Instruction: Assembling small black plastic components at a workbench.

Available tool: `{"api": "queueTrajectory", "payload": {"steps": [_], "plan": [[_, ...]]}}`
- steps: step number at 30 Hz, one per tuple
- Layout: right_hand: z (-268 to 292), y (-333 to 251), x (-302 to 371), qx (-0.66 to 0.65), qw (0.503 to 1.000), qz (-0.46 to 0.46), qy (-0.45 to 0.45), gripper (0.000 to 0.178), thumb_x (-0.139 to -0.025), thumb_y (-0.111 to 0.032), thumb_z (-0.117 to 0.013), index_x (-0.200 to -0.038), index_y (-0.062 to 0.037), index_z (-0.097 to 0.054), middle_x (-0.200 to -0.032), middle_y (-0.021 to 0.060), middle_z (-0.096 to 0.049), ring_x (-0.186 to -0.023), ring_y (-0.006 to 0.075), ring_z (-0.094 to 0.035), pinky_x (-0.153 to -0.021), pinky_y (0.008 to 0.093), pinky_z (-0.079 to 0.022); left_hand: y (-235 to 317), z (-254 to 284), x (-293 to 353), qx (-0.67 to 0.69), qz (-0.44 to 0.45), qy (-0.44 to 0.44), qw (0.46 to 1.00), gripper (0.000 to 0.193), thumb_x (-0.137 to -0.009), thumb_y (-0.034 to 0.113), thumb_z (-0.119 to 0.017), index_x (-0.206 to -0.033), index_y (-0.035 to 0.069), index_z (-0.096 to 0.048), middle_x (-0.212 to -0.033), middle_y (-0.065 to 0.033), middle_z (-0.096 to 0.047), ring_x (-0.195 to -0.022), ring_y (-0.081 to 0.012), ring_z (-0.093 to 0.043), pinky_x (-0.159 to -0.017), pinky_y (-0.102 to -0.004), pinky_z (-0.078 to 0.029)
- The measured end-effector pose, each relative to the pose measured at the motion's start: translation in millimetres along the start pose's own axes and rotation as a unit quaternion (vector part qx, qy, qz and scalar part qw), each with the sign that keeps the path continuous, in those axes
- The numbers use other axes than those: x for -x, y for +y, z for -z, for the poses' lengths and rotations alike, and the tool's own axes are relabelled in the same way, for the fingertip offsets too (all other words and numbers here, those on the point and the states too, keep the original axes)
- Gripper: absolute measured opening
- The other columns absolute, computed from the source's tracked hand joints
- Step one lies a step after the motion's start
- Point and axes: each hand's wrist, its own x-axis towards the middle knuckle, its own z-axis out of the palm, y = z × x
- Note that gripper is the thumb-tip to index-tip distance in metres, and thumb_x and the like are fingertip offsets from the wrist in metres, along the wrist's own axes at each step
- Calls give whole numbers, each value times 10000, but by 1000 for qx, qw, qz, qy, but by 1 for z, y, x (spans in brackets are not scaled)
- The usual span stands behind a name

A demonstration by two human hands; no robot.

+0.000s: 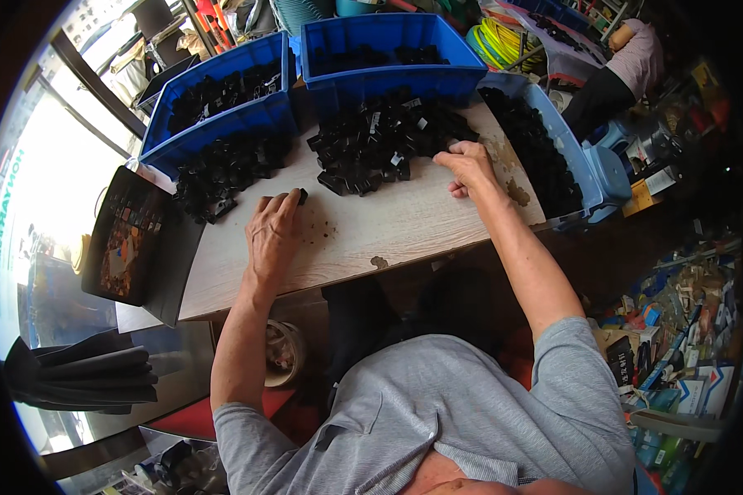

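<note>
My left hand point(272, 235) is over the left part of the wooden table point(347, 239), its fingers closed on a small black plastic part point(302, 196) that shows at the fingertips. My right hand point(470, 167) is at the right edge of a large heap of black plastic parts point(371, 140). Its fingers are curled and pressed together; whether something small is between them is hidden. A second heap of black parts point(223, 177) lies to the left, beyond my left hand. Dark crumbs dot the tabletop beside that hand.
Two blue bins point(392, 82) point(223, 120) with black parts stand behind the heaps. A lighter blue crate point(582, 169) of black parts is at the right. A tablet point(128, 239) leans at the table's left end. A bucket point(285, 355) is below; a person point(631, 66) bends at the far right.
</note>
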Motion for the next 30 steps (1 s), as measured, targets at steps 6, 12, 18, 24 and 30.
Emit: {"api": "queueTrajectory", "payload": {"steps": [6,12,18,24,30], "plan": [[13,3,11,-81,996,-42,-12,361,-865,-230,-729,-1177,-56,-674,-641,52,-569,-508,179,-612,-474,329,-547,4,-3,9,23,-8,32,999,328,-843,12,-710,-1168,49,-702,-1061,-128,-748,-986,-348,-684,-861,-428,-556],[30,17,27,-109,991,-59,-54,352,-883,-218,-714,-1200,-72,-664,-577,37,-547,-529,193,-646,-497,336,-573,20,-8,18,103,-10,44,994,320,-837,0,-707,-1153,48,-700,-1015,-126,-745,-942,-345,-681,-842,-425,-554],[29,22,35,-146,989,0,-19,420,-868,-141,-755,-1259,-48,-633,-585,32,-560,-506,179,-642,-464,316,-561,42,-8,25,213,56,38,975,318,-838,3,-724,-1150,52,-694,-920,-137,-723,-799,-335,-677,-724,-409,-554],[25,17,30,-44,998,-7,-36,464,-863,-88,-755,-1296,-22,-602,-719,71,-642,-511,156,-620,-431,303,-528,67,-12,22,294,94,26,951,326,-840,-14,-719,-1158,54,-693,-950,-145,-721,-786,-330,-690,-694,-395,-563],[11,8,66,-15,994,4,-112,431,-844,-128,-771,-1241,-31,-632,-587,12,-557,-468,118,-573,-430,278,-496,85,-26,13,301,53,57,950,331,-837,-23,-705,-1160,50,-695,-1034,-141,-726,-881,-350,-700,-762,-401,-578]]}}
